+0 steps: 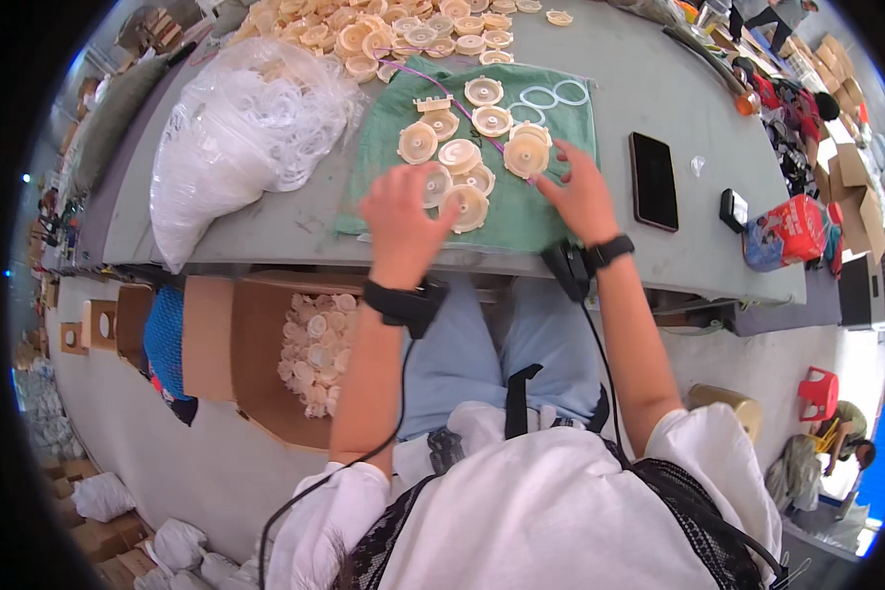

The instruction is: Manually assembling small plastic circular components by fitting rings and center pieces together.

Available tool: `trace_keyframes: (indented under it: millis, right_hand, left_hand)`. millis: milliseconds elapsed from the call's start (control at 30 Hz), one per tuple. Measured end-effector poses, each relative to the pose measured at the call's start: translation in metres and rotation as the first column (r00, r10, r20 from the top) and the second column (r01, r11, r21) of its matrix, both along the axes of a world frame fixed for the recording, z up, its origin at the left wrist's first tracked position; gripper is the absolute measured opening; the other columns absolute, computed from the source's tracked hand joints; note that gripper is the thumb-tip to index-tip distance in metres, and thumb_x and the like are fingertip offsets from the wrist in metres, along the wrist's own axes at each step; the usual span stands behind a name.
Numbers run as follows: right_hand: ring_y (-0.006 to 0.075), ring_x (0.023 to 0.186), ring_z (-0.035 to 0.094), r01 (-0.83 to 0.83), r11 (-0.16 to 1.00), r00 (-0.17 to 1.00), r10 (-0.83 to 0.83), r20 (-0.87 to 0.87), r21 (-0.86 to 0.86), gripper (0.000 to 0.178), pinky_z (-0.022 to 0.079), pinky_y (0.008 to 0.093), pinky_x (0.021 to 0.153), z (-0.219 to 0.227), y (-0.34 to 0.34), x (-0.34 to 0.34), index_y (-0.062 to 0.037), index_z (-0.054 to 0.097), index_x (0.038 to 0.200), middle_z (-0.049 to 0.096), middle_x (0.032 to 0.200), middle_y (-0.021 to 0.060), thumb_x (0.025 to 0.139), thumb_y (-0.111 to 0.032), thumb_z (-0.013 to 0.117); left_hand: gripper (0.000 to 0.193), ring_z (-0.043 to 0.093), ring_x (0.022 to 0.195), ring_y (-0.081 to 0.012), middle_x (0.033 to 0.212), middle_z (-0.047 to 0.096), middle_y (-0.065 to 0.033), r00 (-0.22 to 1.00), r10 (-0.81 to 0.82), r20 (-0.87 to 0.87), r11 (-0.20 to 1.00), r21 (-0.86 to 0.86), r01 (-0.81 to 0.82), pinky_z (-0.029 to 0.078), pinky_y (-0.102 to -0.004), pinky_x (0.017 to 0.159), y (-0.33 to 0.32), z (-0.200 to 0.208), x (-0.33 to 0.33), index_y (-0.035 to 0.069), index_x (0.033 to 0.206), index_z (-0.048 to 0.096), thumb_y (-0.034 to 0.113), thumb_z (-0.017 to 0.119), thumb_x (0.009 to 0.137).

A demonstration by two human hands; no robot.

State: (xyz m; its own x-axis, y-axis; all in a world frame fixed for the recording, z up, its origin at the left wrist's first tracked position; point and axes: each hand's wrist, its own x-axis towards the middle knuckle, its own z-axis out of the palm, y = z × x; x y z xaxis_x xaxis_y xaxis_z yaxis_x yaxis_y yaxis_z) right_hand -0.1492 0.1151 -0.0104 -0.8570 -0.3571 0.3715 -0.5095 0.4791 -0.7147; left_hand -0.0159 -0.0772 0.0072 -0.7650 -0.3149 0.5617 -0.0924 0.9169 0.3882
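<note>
The left hand [403, 214], grip wide, hovers by the nearest cream disc [469, 209], at its 3 o'clock; the right hand [582, 200], grip parted, flanks a farther disc [526, 155] at its 10 o'clock, contact unclear. Light rim pinches should spare neighbours.

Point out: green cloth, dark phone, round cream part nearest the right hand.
Green cloth [519, 218]: head view, bare stretch near its lower edge.
Dark phone [653, 182]: head view, middle of the screen.
Round cream part [526, 155]: head view, middle of its upward face.
</note>
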Motion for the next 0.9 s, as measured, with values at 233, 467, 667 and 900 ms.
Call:
trace_keyframes:
  millis: [233, 467, 667, 900]
  right_hand:
    - [0.0284, 0.080, 0.059, -0.090, 0.996, 0.992, 0.089, 0.090, 0.014, 0.034, 0.048, 0.0379, 0.071, -0.003, -0.010, -0.017, -0.0078, 0.059, 0.102, 0.059, 0.096, 0.0116, 0.070, -0.010, 0.070]
    - [0.0330, 0.074, 0.057, 0.032, 0.997, 0.986, -0.020, -0.163, 0.073, 0.021, 0.047, 0.0399, 0.063, 0.001, 0.026, 0.011, -0.0058, 0.052, 0.088, 0.053, 0.088, 0.0116, 0.071, 0.001, 0.062]
    - [0.0338, 0.085, 0.056, -0.156, 0.918, 0.956, 0.233, -0.177, 0.365, 0.025, 0.049, 0.0421, 0.070, 0.011, 0.034, 0.031, -0.0063, 0.049, 0.089, 0.050, 0.095, 0.0121, 0.069, 0.002, 0.060]
    - [0.0309, 0.095, 0.055, -0.478, 0.807, 0.876, 0.465, 0.127, 0.346, 0.029, 0.046, 0.0374, 0.082, 0.025, 0.045, -0.004, -0.0068, 0.054, 0.099, 0.054, 0.101, 0.0119, 0.071, -0.002, 0.061]
  left_hand:
    - [0.044, 0.045, 0.106, -0.0271, 0.109, 0.048, -0.0041, 0.997, 0.003, 0.077, 0.994, -0.106, 0.005, 0.034, -0.0442, 0.086, 0.029, -0.009, 0.005, 0.017, 0.104, 0.056, 0.018, 0.075, 0.065]
    - [0.017, 0.058, 0.073, -0.0267, 0.087, 0.050, -0.0074, 0.985, -0.160, 0.066, 0.970, -0.176, 0.169, 0.045, -0.0388, 0.058, 0.053, -0.001, -0.016, 0.011, 0.086, 0.050, 0.008, 0.061, 0.073]
    - [0.029, 0.057, 0.083, -0.0314, 0.093, 0.051, -0.0101, 0.946, -0.162, 0.282, 0.951, -0.212, 0.226, 0.047, -0.0411, 0.063, 0.063, -0.022, -0.029, 0.008, 0.096, 0.049, 0.007, 0.063, 0.071]
    - [0.043, 0.052, 0.095, -0.0317, 0.096, 0.049, -0.0103, 0.865, -0.376, 0.333, 0.925, 0.083, 0.370, 0.044, -0.0433, 0.078, 0.057, -0.004, -0.018, 0.008, 0.106, 0.050, 0.016, 0.071, 0.070]
